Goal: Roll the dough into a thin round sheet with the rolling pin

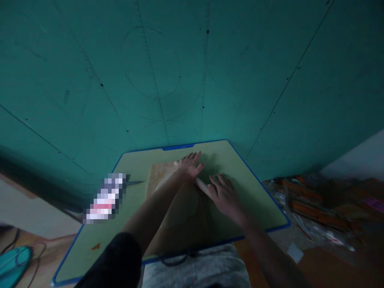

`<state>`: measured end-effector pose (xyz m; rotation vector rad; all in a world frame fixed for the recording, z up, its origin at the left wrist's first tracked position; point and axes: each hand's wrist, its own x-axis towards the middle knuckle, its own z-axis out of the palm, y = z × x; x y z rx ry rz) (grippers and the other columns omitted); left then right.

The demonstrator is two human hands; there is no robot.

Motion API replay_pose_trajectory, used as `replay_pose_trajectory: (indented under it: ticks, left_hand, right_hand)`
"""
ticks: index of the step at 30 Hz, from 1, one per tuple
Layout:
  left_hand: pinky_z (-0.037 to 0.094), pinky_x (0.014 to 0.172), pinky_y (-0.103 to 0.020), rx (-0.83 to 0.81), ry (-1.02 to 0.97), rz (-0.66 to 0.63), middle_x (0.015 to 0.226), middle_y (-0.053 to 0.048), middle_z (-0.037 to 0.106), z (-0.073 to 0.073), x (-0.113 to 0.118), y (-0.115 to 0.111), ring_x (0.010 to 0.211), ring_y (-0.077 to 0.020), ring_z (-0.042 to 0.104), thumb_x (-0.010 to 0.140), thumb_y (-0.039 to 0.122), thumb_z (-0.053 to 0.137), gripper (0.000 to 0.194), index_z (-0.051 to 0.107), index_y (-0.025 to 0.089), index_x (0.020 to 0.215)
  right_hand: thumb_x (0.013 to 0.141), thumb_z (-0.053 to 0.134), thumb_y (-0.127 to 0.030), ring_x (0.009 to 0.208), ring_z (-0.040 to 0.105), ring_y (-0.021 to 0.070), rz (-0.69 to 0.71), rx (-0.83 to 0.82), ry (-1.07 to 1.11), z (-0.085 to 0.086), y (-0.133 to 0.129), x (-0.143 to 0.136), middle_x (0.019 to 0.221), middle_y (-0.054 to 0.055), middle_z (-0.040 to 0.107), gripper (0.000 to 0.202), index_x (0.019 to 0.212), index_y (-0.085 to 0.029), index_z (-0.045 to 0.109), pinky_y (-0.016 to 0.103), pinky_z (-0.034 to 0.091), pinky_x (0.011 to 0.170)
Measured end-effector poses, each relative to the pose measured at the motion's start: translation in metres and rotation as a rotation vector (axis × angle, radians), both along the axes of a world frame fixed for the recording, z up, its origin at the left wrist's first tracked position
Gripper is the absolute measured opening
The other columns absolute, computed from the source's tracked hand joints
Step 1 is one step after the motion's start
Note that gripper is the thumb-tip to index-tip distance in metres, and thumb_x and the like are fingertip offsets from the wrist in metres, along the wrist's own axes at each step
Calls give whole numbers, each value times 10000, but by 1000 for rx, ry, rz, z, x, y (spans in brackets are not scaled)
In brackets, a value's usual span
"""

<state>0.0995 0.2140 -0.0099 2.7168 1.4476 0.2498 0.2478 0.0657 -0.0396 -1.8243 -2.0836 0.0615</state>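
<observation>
My left hand (191, 166) lies palm down across one end of a pale rolling pin (204, 187), its fingers stretched out and spread. At the pin's other end rests my right hand (224, 195), also with fingers extended rather than wrapped round it. The pin slants from upper left to lower right over a flat, pale sheet that looks like dough (184, 202). Beneath the sheet is a thin wooden board (156, 172), partly hidden by my left forearm.
A blue-edged table (252, 208) stands against a green wall (168, 72). On its left lie a blurred-out package (105, 198), a narrow pointed blade (135, 183) and a small brownish triangular piece (96, 246). Plastic-wrapped items (309, 202) are piled on the floor at right.
</observation>
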Motion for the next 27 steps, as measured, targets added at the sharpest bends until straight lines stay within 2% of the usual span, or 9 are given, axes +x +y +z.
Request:
replay_pose_trajectory:
  ticks: [3,8,10,13,16,19,22,24,27]
  left_hand:
    - [375,1156,-495,32,-11,-10,1564,-147,472,-1,-13,-9,1439,-315,444,1011,469,361,618,387,159,1544]
    - [261,1225,-535,83,-34,-46,1578,-97,465,-11,-65,-38,1509,-307,328,1028,337,309,506,512,190,1468]
    - [270,1218,-562,92,-45,-40,1573,-113,467,-15,-89,-52,1510,-322,321,1031,323,285,512,527,163,1453]
    - [316,1203,-543,108,-60,-32,1549,-146,492,-16,-120,-71,1499,-319,344,1025,338,324,521,510,114,1457]
    - [355,1183,-517,128,-69,-30,1499,-130,552,-12,-139,-81,1456,-303,413,1019,378,379,476,581,154,1388]
    - [406,1133,-503,145,-74,-2,1334,-119,671,-6,-135,-76,1346,-290,521,1036,389,354,422,675,192,1228]
    - [459,1052,-508,150,-79,59,1184,-142,709,-7,-111,-61,1225,-297,584,1057,372,274,468,690,171,1126]
    - [428,1077,-526,142,-76,70,1258,-145,678,-10,-93,-53,1271,-302,547,1059,337,249,465,662,172,1194]
    - [307,1171,-538,111,-53,10,1422,-95,602,-10,-74,-48,1393,-300,444,1045,313,312,409,621,237,1302]
  right_hand:
    - [1041,379,-331,1452,423,327,-20,-44,35,4,-5,-12,1485,197,550,468,1435,-149,555,584,347,1167]
    - [988,508,-307,1449,424,349,114,-29,59,23,-34,-59,1529,235,485,556,1492,-78,466,546,356,1188]
    - [958,563,-295,1447,426,352,146,-13,73,28,-48,-78,1543,239,466,623,1521,-69,419,530,372,1187]
    - [938,592,-279,1460,404,361,196,-10,83,30,-65,-100,1590,252,386,643,1508,-32,427,529,368,1199]
    - [940,573,-251,1486,360,346,266,-22,97,33,-74,-108,1618,221,349,611,1491,-17,449,514,344,1222]
    - [936,553,-219,1495,348,326,308,-55,109,38,-76,-108,1641,195,311,602,1491,-11,447,482,361,1219]
    - [920,547,-188,1501,337,316,336,-68,106,37,-76,-105,1659,186,264,614,1498,-12,436,474,384,1204]
    - [903,556,-167,1499,340,328,337,-60,107,31,-75,-103,1657,190,265,630,1505,-26,432,505,385,1199]
    - [901,539,-139,1495,350,325,330,-12,120,21,-75,-97,1643,199,299,638,1520,-46,416,537,373,1202]
